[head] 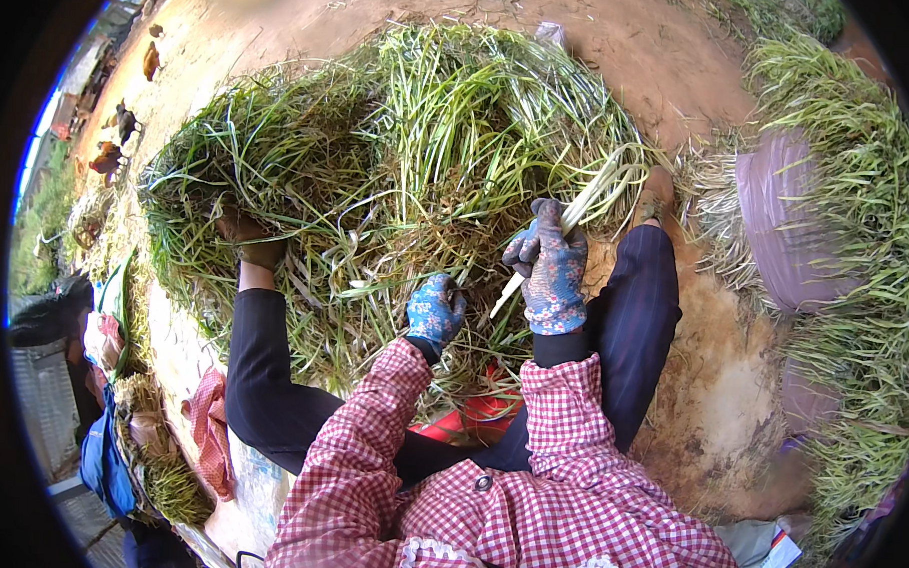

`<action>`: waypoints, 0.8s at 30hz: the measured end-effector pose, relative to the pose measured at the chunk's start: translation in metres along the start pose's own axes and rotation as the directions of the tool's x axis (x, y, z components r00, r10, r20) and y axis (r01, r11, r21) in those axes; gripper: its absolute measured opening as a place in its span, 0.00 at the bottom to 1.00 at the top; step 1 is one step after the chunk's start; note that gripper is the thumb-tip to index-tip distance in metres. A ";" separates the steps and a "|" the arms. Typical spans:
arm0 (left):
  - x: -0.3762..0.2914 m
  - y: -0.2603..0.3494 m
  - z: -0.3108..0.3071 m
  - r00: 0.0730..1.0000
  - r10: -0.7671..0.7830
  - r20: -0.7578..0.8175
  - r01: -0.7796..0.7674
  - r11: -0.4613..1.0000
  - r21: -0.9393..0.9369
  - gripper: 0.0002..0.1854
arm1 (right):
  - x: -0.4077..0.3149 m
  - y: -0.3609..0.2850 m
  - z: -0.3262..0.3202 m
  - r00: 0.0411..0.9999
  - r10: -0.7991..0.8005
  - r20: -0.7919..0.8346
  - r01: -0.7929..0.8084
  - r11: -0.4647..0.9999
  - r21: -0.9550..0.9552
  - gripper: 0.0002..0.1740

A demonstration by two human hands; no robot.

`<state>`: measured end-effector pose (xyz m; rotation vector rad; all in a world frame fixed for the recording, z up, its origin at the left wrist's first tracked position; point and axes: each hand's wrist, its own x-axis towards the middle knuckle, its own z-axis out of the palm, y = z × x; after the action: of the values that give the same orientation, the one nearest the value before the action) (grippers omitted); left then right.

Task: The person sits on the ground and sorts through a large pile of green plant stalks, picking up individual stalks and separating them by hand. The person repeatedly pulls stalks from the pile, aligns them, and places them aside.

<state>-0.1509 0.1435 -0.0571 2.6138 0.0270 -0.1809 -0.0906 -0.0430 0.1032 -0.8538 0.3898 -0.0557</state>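
My right hand (551,268), in a blue flowered work glove with soiled fingers, grips a small bunch of pale-stemmed green stalks (604,185). Their white ends stick out below the hand, toward my left. My left hand (435,311), in a matching glove, is curled over the near part of a big heap of long green grass-like leaves (437,126). Whether it pinches a stem is hidden by the fingers. Dry brown strands and roots are mixed through the heap, which lies between my spread legs.
At the right, bundled green stalks (847,222) are wrapped in purplish plastic film (779,220). Something red (487,420) lies under my legs. Several chickens (107,159) stand on bare earth at the far left. A red checked cloth (210,433) and a blue cloth (108,460) lie left.
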 end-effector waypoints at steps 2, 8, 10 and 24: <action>0.001 -0.002 0.010 0.995 0.078 0.061 -0.092 0.955 0.281 0.18 | -0.001 0.000 -0.001 1.000 0.003 -0.005 -0.003 1.000 -0.003 0.16; 0.015 -0.023 0.002 0.987 0.099 -0.124 -0.110 0.990 -0.091 0.15 | 0.003 -0.006 -0.011 0.997 -0.065 -0.028 0.066 0.997 0.046 0.17; 0.014 -0.018 -0.025 0.964 0.048 -0.261 -0.129 0.944 -0.303 0.11 | 0.003 -0.004 -0.008 1.000 0.005 -0.025 -0.005 1.000 0.027 0.17; -0.025 0.073 -0.231 0.919 -0.336 -0.206 -0.231 -0.036 -0.972 0.14 | -0.006 -0.008 0.004 0.998 -0.069 0.014 0.068 0.996 0.065 0.15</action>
<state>-0.1433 0.1961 0.1808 0.9845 0.3008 0.2997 -0.0935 -0.0437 0.1134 -0.8030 0.3417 -0.1240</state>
